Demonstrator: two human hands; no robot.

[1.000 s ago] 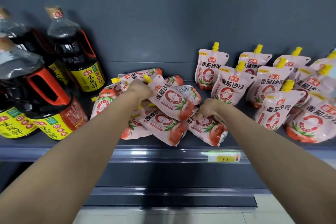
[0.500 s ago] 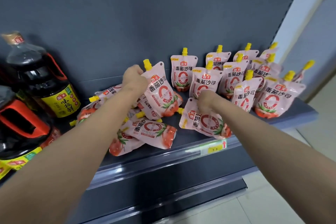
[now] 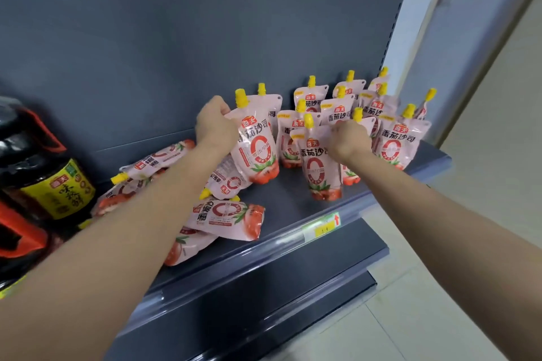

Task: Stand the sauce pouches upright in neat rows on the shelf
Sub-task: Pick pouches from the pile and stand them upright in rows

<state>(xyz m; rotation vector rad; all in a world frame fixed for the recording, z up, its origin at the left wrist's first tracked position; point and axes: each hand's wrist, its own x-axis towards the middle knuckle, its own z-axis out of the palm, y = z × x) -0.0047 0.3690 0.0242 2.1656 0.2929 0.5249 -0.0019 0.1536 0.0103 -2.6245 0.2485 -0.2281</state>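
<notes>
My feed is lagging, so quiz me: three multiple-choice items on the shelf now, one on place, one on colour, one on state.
1. The dark bottles stand where, relative to the fallen pouches?
A) left B) right C) on the floor
2. The pouch caps are:
A) red B) yellow C) green
3. The pouch in the left hand is:
A) cap up B) lying flat C) cap down

Answers: 1 A, the bottles fill the left edge. 2 B, every visible cap is yellow. 3 A, the hand grips its top, cap pointing up.
</notes>
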